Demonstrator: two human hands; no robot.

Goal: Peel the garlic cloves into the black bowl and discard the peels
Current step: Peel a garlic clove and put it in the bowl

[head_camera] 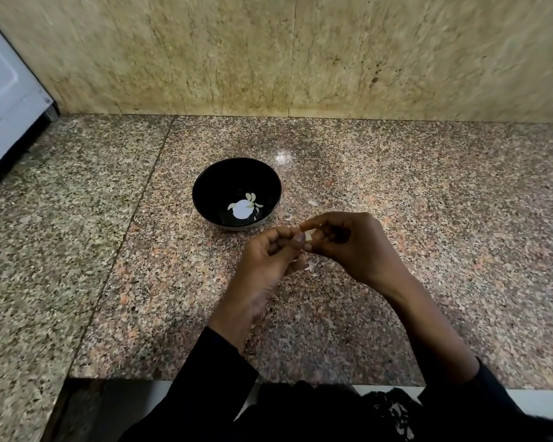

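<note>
Long black sleeves (217, 368) pushed above wrists; bare hands.

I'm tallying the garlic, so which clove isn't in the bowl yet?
The garlic clove pinched between the left hand and right hand. The other cloves already lie inside the black bowl.
</note>
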